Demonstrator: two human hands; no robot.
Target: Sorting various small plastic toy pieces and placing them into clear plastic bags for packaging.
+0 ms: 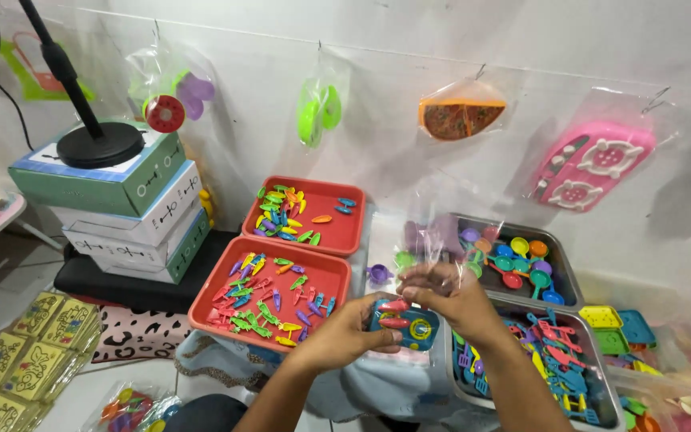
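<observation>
Head view looks down on two bare hands meeting over a small blue toy stove (404, 325) of hard glossy plastic, with a yellow dial and a red piece on top. Left hand (351, 330) is clamped on the stove's near edge, fingers curled around it. Right hand (441, 290) pinches a crinkly clear plastic bag (433, 240) above the stove, fingertips pressed together on the film.

Just left of the hands sit two shallow red trays (337, 276), both scattered with tiny bright plastic utensils. To the right, grey metal trays (563, 276) hold round toy pans and blue and red tools. Stacked cardboard boxes (133, 208) stand at far left under a black round stand base (99, 145). Clear bags of toys, including a pink stove (593, 166), hang on the white wall.
</observation>
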